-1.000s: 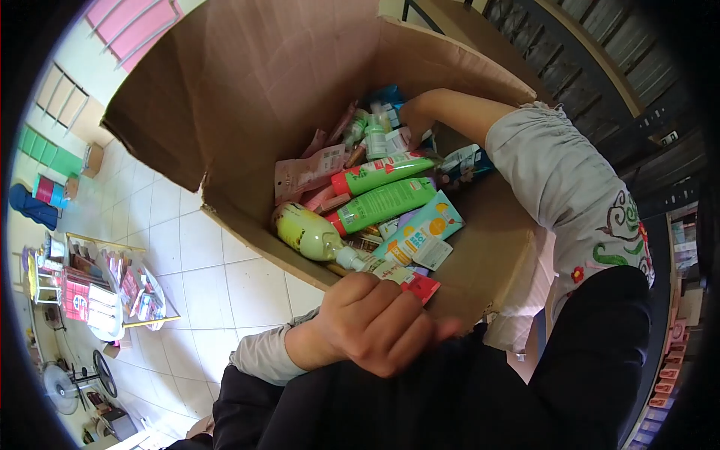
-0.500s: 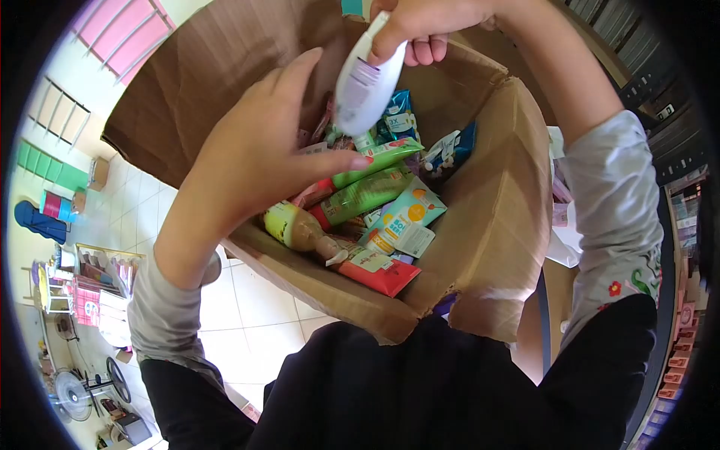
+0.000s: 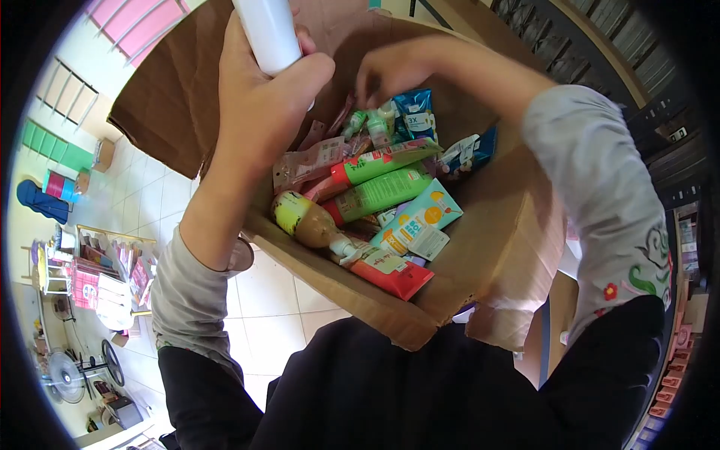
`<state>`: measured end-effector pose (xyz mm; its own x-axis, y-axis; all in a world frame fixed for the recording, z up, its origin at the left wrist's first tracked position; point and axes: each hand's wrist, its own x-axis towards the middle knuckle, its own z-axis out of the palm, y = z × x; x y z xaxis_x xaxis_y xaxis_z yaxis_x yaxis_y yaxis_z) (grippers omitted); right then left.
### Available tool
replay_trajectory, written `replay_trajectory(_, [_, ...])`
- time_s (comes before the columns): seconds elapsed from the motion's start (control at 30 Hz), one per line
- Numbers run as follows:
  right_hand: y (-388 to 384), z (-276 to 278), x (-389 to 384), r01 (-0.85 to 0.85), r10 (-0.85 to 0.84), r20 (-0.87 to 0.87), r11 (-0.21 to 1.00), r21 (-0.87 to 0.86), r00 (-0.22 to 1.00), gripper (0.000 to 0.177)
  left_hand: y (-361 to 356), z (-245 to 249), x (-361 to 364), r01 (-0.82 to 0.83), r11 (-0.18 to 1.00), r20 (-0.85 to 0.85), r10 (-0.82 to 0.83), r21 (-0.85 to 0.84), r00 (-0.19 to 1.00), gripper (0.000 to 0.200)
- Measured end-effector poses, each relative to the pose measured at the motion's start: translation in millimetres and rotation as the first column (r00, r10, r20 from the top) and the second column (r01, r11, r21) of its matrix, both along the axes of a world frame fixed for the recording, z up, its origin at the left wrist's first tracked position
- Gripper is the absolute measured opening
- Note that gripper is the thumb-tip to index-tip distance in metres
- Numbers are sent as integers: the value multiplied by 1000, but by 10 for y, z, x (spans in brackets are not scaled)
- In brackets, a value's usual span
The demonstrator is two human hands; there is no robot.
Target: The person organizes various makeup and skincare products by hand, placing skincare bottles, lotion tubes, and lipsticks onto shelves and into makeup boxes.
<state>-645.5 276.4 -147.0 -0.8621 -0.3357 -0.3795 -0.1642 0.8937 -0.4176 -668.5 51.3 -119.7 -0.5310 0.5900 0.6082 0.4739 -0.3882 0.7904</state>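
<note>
My left hand point(image 3: 259, 112) is closed round a white bottle point(image 3: 270, 34), raised over the left side of a cardboard box at the top of the view. My right hand point(image 3: 394, 71) reaches inside the box, fingers bent down above small bottles with green caps point(image 3: 378, 129). It is blurred, and whether it grips anything is hidden. Below lie green tubes point(image 3: 386, 191), a red tube point(image 3: 391, 274), a light blue and orange pack point(image 3: 427, 214), a pump bottle with brown contents point(image 3: 304, 219) and a blue packet point(image 3: 415, 116).
The open cardboard box point(image 3: 517, 225) stands against my front with its flaps spread. Tiled floor point(image 3: 266, 285) shows to the left, with a standing fan point(image 3: 67, 375) and a rack of goods point(image 3: 112, 277) farther off. Shelves with small boxes point(image 3: 679, 352) line the right.
The white bottle has passed from my right hand to my left, which has risen with it. My right hand has moved down into the box, now holding no white bottle.
</note>
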Motion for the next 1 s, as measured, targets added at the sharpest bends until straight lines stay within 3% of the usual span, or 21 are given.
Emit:
replay_trajectory(0.07, [-319,-312,-74,-216,228,-6,930,298,974,28,-6,4,4,-16,1000,-20,16,8,1000,48])
replay_trajectory(0.13, [-491,-616,-94,-355,376,42,825,441,926,27,-38,-10,-17,-30,1000,-70,30,6,997,47])
replay_trajectory(0.23, [-574,-954,-77,-287,402,-45,724,627,914,23,-72,-55,-17,-9,1000,-49,10,17,999,47])
replay_trajectory(0.33, [-548,-1065,-93,-322,504,-97,677,661,858,19,-32,-76,73,21,996,66,-27,88,997,57])
replay_trajectory(0.43, [-468,-1234,-138,-341,577,-131,633,695,806,18,-31,-68,58,-14,997,37,11,77,999,58])
replay_trajectory(0.5, [-350,-1262,-148,-311,568,-256,711,630,782,19,-42,-51,56,-40,998,45,37,55,998,58])
replay_trajectory(0.63, [-218,-1000,-140,-293,432,-308,865,407,848,27,-43,-61,54,-64,997,69,60,52,996,59])
replay_trajectory(0.73, [-182,-558,-54,-10,3,-271,1000,-25,963,27,-36,-72,85,-95,993,-25,97,73,995,60])
replay_trajectory(0.83, [21,-398,-45,293,-367,-266,914,-279,891,26,-100,-68,-23,-44,998,-80,47,32,996,51])
replay_trajectory(0.9, [187,-334,62,374,-388,-216,922,-103,896,29,-125,-74,-67,-29,1000,-78,29,4,997,47])
replay_trajectory(0.97, [265,-232,229,506,-507,-20,858,88,862,35,-119,-66,-54,-14,1000,-103,15,12,995,47])
replay_trajectory(1.0, [435,-374,257,317,-362,132,908,274,923,35,-119,-63,-52,-13,1000,-117,15,15,993,47])
